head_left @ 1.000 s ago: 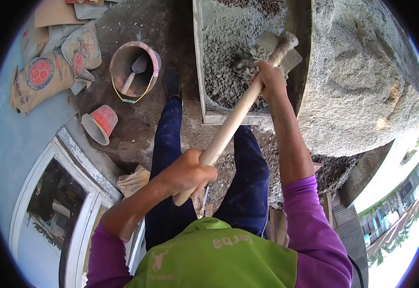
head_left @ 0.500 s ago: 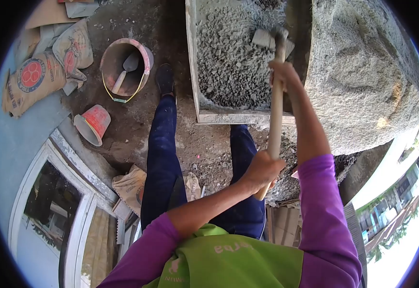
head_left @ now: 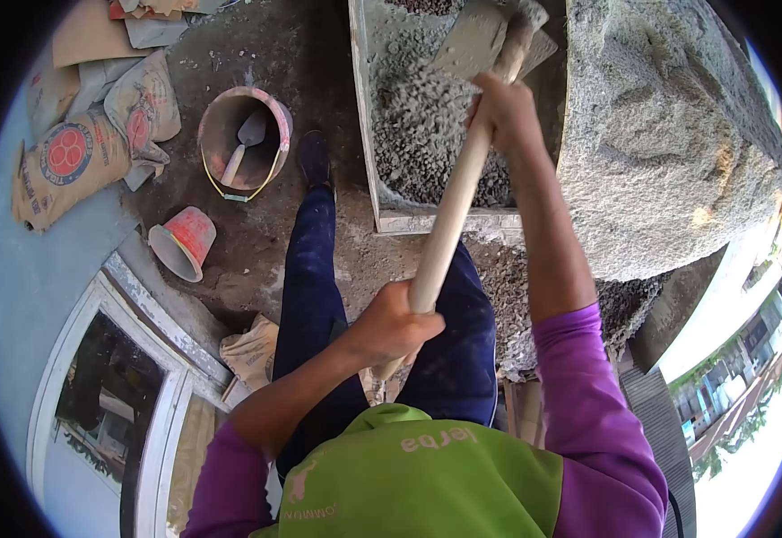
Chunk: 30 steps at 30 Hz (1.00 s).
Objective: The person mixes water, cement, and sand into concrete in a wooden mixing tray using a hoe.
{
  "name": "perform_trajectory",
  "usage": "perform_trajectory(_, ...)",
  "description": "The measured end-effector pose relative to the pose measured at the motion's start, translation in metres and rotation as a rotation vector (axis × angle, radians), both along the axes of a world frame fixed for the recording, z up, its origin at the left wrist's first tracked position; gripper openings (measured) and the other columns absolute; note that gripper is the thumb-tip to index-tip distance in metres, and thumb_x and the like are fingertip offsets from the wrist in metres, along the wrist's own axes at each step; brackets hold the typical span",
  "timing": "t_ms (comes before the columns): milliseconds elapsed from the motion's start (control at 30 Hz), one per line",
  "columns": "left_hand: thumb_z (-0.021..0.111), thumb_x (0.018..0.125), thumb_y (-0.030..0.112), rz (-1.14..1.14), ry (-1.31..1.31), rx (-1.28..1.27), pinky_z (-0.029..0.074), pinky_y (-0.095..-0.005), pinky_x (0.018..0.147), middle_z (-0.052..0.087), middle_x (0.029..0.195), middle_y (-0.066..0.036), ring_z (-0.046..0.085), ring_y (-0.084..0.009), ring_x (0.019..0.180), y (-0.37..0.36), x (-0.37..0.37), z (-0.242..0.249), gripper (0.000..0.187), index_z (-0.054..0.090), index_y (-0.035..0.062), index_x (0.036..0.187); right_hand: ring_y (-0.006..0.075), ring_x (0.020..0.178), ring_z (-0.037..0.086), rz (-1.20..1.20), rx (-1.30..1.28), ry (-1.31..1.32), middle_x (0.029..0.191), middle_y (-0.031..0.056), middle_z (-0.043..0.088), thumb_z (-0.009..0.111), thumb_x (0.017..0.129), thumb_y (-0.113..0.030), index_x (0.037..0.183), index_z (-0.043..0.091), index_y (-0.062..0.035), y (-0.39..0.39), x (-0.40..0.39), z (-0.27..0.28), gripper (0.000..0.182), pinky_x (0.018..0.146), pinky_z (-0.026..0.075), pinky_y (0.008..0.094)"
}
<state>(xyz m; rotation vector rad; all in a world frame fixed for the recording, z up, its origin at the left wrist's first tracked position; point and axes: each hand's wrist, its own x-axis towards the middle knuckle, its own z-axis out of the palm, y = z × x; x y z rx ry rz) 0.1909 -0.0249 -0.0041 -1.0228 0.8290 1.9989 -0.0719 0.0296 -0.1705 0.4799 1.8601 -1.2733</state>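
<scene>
My left hand (head_left: 398, 321) is closed round the lower part of a long wooden handle (head_left: 452, 211). Farther up the same handle, my right hand (head_left: 506, 112) grips it just below the metal head. The wide flat hoe blade (head_left: 472, 40) hangs over the upper part of a shallow wooden trough (head_left: 445, 220). Grey gravelly mix (head_left: 418, 125) lies in the trough, partly hidden by the blade, handle and right hand.
A pale sand heap (head_left: 660, 152) rises at the right. On the left are a large bucket (head_left: 212, 134) with a trowel (head_left: 246, 143) inside, a tipped red bucket (head_left: 192, 235) and cement sacks (head_left: 73, 166). A framed window (head_left: 108, 394) stands lower left.
The hoe blade has lifted and looks larger, nearer the camera. Both hands have shifted left with the handle, which now slants more, and the right hand is also higher.
</scene>
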Motion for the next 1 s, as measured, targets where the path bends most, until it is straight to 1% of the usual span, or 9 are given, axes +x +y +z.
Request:
perform_trajectory(100,0.065,0.083,0.005,0.164,0.172,0.057,0.046,-0.0324,0.036,0.054,0.055,-0.006,0.053,-0.0135,0.039,0.056,-0.052,-0.06,0.015,0.053,0.0023,0.076,0.0203,0.049,0.058,0.252,0.056,0.212,0.06,0.0091,0.059,0.067,0.092,-0.024,0.081,0.064,0.0007,0.006,-0.067,0.006,0.027,0.049,0.051,0.0389)
perform_trajectory(200,0.063,0.082,0.009,0.297,0.205,0.095,0.046,-0.0326,0.035,0.054,0.052,-0.005,0.052,-0.0135,0.038,0.117,-0.105,-0.107,0.015,0.054,0.0047,0.071,0.0202,0.047,0.057,0.463,0.141,0.188,0.056,0.0086,0.058,0.067,0.091,-0.029,0.077,0.064,-0.0011,0.049,-0.132,-0.089,0.032,0.049,0.051,0.0393)
perform_trajectory(367,0.062,0.085,0.011,0.283,-0.171,0.177,0.044,-0.0332,0.035,0.053,0.053,-0.005,0.051,-0.0143,0.038,0.206,-0.057,-0.094,0.021,0.054,0.0028,0.068,0.0228,0.043,0.059,0.402,0.376,-0.136,0.058,0.0096,0.061,0.065,0.091,-0.024,0.079,0.064,0.0043,0.15,-0.037,-0.142,0.031,0.045,0.051,0.0366)
perform_trajectory(533,0.063,0.085,0.015,0.126,-0.237,0.172,0.043,-0.035,0.034,0.053,0.055,-0.005,0.053,-0.0154,0.039,0.161,-0.005,-0.035,0.019,0.054,-0.0011,0.079,0.0243,0.047,0.057,0.016,0.24,-0.342,0.063,0.0114,0.056,0.067,0.087,-0.012,0.081,0.057,0.0035,0.176,0.051,-0.106,0.02,0.042,0.052,0.0416)
perform_trajectory(667,0.065,0.084,0.01,-0.023,-0.267,0.108,0.04,-0.0338,0.032,0.055,0.054,-0.006,0.051,-0.0163,0.036,0.04,0.002,-0.008,0.017,0.053,-0.0022,0.081,0.0235,0.055,0.055,-0.263,0.152,-0.433,0.072,0.0097,0.053,0.063,0.09,-0.01,0.096,0.054,0.0029,0.124,0.077,-0.085,0.017,0.048,0.053,0.0409)
perform_trajectory(767,0.063,0.084,0.007,-0.165,-0.164,0.04,0.042,-0.0328,0.033,0.055,0.055,-0.007,0.053,-0.0155,0.038,-0.018,0.007,0.019,0.016,0.054,-0.0065,0.085,0.023,0.056,0.055,-0.366,0.006,-0.396,0.073,0.0098,0.054,0.061,0.091,-0.009,0.096,0.053,0.0025,0.071,0.079,-0.049,0.015,0.048,0.052,0.0411)
perform_trajectory(867,0.062,0.084,0.005,-0.173,-0.064,-0.057,0.044,-0.032,0.035,0.055,0.057,-0.006,0.055,-0.0149,0.04,-0.029,0.001,0.038,0.015,0.054,-0.0074,0.087,0.0227,0.052,0.056,-0.272,-0.082,-0.249,0.067,0.0103,0.054,0.063,0.092,-0.01,0.097,0.051,0.0067,0.019,0.048,0.003,0.021,0.046,0.052,0.0403)
perform_trajectory(967,0.063,0.084,0.003,-0.026,0.06,-0.113,0.045,-0.0317,0.037,0.055,0.058,-0.006,0.057,-0.0142,0.042,0.012,-0.021,0.011,0.013,0.053,-0.0055,0.086,0.0241,0.047,0.059,-0.027,-0.06,0.005,0.064,0.0138,0.058,0.066,0.09,-0.01,0.103,0.053,0.0143,0.005,-0.015,0.015,0.03,0.043,0.052,0.0396)
perform_trajectory(1000,0.063,0.084,0.004,0.038,0.096,-0.076,0.045,-0.0319,0.037,0.055,0.057,-0.006,0.057,-0.014,0.042,0.026,-0.037,-0.005,0.012,0.053,-0.004,0.084,0.0167,0.053,0.06,0.012,-0.054,0.022,0.067,0.0075,0.059,0.066,0.093,-0.019,0.087,0.06,0.0018,0.007,-0.042,0.002,0.022,0.05,0.053,0.0319)
